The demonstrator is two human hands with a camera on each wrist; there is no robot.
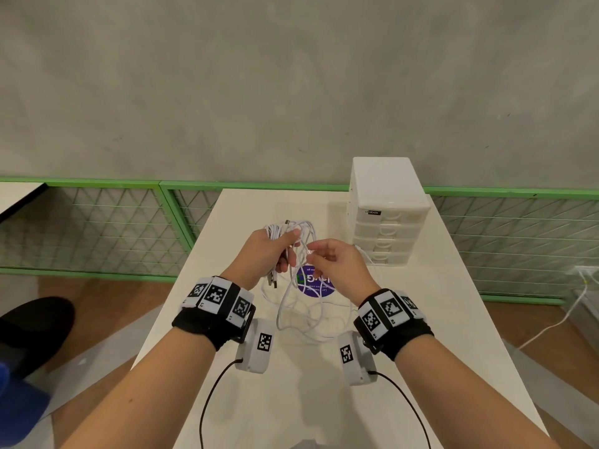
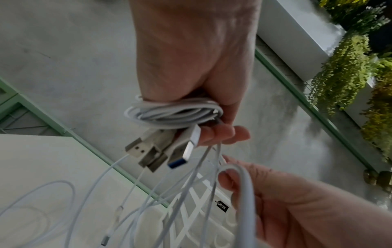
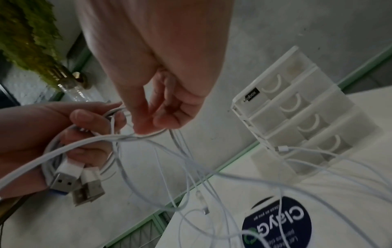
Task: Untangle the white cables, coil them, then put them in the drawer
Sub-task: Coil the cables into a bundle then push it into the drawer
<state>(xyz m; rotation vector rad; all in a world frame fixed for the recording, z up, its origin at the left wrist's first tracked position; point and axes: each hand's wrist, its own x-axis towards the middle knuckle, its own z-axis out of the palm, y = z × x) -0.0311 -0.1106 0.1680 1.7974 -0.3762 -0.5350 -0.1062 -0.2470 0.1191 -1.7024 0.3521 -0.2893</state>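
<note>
My left hand point(image 1: 274, 251) is raised above the white table point(image 1: 437, 319) and grips a partly coiled bundle of white cables point(image 2: 174, 114). Several USB plugs point(image 2: 161, 151) stick out below its fingers. Just to the right, my right hand point(image 1: 327, 257) pinches one white strand point(image 3: 152, 134) between thumb and fingertips. Loose cable loops point(image 1: 311, 315) hang from both hands and lie tangled on the table. The white drawer unit point(image 1: 387, 212) stands at the table's far right, all its drawers closed. One cable end point(image 3: 282, 148) lies by its lowest drawer.
A round purple sticker point(image 1: 312, 285) lies on the table under the cables. A green mesh fence point(image 1: 97, 222) runs behind the table. Another white cable point(image 1: 557, 322) trails on the floor at right. A dark shoe point(image 1: 32, 328) shows at the lower left.
</note>
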